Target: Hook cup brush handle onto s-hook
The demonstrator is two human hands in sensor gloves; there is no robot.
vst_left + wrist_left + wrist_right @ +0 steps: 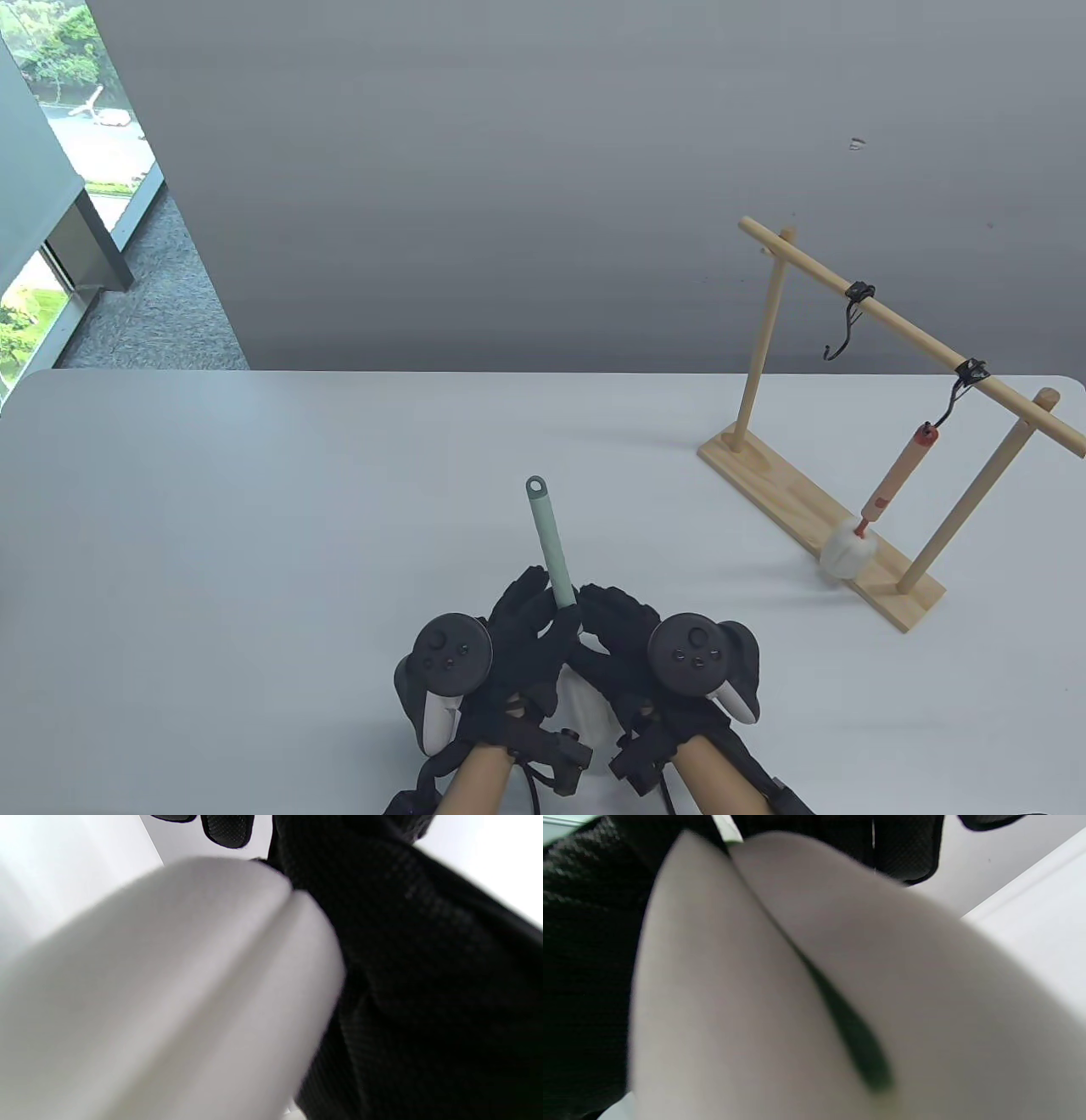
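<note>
A cup brush with a pale green handle [549, 539] and a white sponge head [585, 709] stands upright between my hands near the table's front edge. My left hand [530, 615] and my right hand [604, 624] both grip the lower handle. The handle's loop end [536, 486] points away from me. The sponge head fills the left wrist view [169, 997] and the right wrist view [818, 993], blurred. A free black s-hook [844, 327] hangs on the wooden rack's crossbar [899, 327] at the right.
A second s-hook [959, 395] on the same bar carries an orange-handled brush [895, 484] whose white head [844, 552] rests by the rack's base board [789, 492]. The white table [254, 552] stretches left and ahead.
</note>
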